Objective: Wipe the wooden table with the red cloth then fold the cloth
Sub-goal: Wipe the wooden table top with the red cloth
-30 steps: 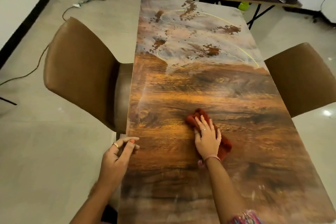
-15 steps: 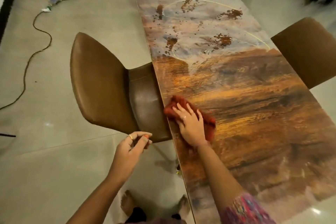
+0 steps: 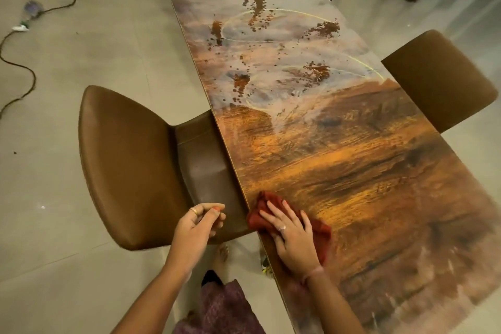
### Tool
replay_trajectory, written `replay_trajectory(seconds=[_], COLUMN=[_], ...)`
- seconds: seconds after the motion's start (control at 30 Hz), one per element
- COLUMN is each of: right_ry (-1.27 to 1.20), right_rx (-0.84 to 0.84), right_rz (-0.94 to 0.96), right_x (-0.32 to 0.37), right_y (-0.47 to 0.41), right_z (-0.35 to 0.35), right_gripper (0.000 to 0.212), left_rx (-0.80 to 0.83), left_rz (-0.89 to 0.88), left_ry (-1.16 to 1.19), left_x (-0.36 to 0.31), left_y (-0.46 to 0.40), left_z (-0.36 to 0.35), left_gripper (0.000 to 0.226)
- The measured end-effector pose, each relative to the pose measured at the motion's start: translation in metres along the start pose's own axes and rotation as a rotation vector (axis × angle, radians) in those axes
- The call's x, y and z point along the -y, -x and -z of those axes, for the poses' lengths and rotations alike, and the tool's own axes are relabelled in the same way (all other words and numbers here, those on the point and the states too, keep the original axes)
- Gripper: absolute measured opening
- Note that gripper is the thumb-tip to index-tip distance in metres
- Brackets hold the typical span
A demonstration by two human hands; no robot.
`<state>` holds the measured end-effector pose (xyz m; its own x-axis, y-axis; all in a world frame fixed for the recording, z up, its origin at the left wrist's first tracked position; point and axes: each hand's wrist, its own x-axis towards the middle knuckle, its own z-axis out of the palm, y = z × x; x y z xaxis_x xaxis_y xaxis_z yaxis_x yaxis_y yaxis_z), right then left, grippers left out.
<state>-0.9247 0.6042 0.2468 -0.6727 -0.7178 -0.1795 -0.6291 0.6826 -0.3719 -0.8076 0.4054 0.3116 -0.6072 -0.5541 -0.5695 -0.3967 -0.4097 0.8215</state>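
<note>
One right hand [image 3: 291,236] flat on red cloth [image 3: 320,230], table [image 3: 352,171] edge.

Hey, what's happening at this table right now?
A person is wiping the wooden table with a red cloth. The right hand presses flat on the bunched cloth at the table's left edge, next to a brown chair. The left hand hangs over the chair seat, fingers loosely curled, holding nothing. Dusty smears cover the far end. The cloth is not yet folded.
</note>
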Motion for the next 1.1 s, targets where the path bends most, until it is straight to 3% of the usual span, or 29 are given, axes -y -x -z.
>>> replay_trajectory(seconds=[0.27,0.47,0.6,0.63,0.7,0.77,0.83,0.97,1.1], right_ry=[0.068,-0.014,-0.121,-0.112,-0.074,-0.023,0.005,0.023,-0.036], right_rx=[-0.043,-0.155,-0.288,-0.307,-0.288,-0.152,-0.015,0.055,-0.076], right_rz=[-0.052,-0.467,-0.711,-0.682,-0.423,-0.072,0.102,0.244,0.016], right_x=[-0.054,-0.120,-0.092,-0.069,-0.011,0.044,0.066,0.036,0.012], right_y=[-0.206,-0.317,-0.332,-0.330,-0.311,-0.272,-0.237,-0.261,-0.364], right_z=[0.062,0.117,0.114,0.102,0.066,0.029,0.011,0.031,0.066], right_gripper=[0.059,0.050,0.048,0.048,0.050,0.052,0.051,0.058,0.053], left_rx=[0.037,0.013,-0.030,-0.042,-0.053,-0.060,-0.057,-0.004,-0.025], left_rz=[0.013,-0.028,-0.009,0.005,0.039,0.073,0.083,0.088,0.061], left_ry=[-0.053,-0.073,-0.027,-0.019,-0.004,0.010,0.017,0.007,-0.016], left_x=[-0.045,-0.077,-0.084,-0.085,-0.087,-0.090,-0.096,-0.106,-0.106], left_y=[-0.080,-0.139,-0.157,-0.162,-0.171,-0.180,-0.189,-0.202,-0.209], left_z=[-0.018,-0.023,-0.019,-0.019,-0.022,-0.027,-0.029,-0.028,-0.017], left_gripper=[0.017,0.018,0.019,0.018,0.017,0.016,0.017,0.016,0.019])
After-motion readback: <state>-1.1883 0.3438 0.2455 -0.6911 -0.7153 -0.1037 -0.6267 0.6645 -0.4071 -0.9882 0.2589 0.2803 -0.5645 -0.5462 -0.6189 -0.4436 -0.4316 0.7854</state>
